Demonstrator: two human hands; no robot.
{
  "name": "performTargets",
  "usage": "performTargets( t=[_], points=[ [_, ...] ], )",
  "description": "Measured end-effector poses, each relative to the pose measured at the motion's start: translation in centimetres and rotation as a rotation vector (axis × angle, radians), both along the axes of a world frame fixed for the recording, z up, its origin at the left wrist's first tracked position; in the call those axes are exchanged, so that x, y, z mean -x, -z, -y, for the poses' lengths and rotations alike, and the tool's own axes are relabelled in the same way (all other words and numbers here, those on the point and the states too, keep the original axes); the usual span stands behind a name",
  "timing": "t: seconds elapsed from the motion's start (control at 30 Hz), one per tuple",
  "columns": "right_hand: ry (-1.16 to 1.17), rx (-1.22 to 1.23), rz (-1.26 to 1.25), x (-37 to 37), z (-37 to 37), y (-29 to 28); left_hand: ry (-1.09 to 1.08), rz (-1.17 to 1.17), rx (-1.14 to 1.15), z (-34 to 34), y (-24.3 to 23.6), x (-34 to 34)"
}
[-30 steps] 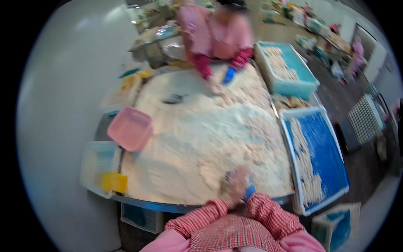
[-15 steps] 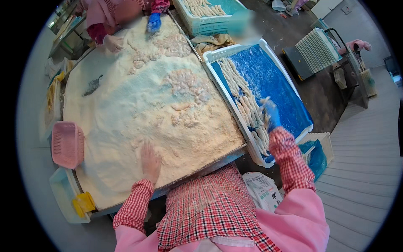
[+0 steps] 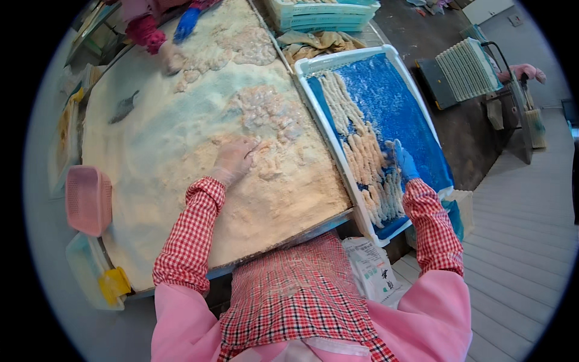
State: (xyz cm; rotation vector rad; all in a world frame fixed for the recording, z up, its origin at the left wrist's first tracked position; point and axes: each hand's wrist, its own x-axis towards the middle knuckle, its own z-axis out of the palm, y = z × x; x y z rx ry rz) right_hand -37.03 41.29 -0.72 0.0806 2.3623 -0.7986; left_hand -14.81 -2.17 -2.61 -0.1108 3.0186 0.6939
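Floury and bare of any blue glove, my left hand (image 3: 237, 158) is at the near edge of a heap of raw meat pieces (image 3: 268, 114) on the flour-covered table (image 3: 181, 199). Its fingers are curled closed on a piece of meat there, mostly hidden. My right hand (image 3: 405, 161), in a blue glove dusted white at the fingertips, is over the white tray (image 3: 322, 130) lined with blue sheeting. The fingers look apart, beside rows of flour-coated meat strips (image 3: 365, 157) lying along the tray's left side.
Across the table a co-worker's blue-gloved hand (image 3: 187, 24) and floury hand (image 3: 172, 58) work near another meat heap (image 3: 253, 48). A dark scoop-like thing (image 3: 124, 108) lies in the flour. A pink basket (image 3: 88, 201) stands at the left edge, stacked teal trays (image 3: 325, 17) beyond.
My left hand has moved forward from the bare flour to the meat heap and its fingers have curled. My right hand has shifted slightly right; more coated strips show in the tray beside it.
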Motion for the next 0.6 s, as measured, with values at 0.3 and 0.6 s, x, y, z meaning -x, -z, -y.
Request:
performTargets(
  t=[0.3, 0.6],
  points=[
    [-0.442, 0.388, -0.649, -12.0, 13.6, -3.0, -0.402, 0.204, -0.195, 0.6, 0.6, -13.8],
    [-1.24, 0.26, -0.941, -22.8, 28.6, 1.8, -0.355, -0.05, 0.19, 0.8, -0.7, -19.8]
  ],
)
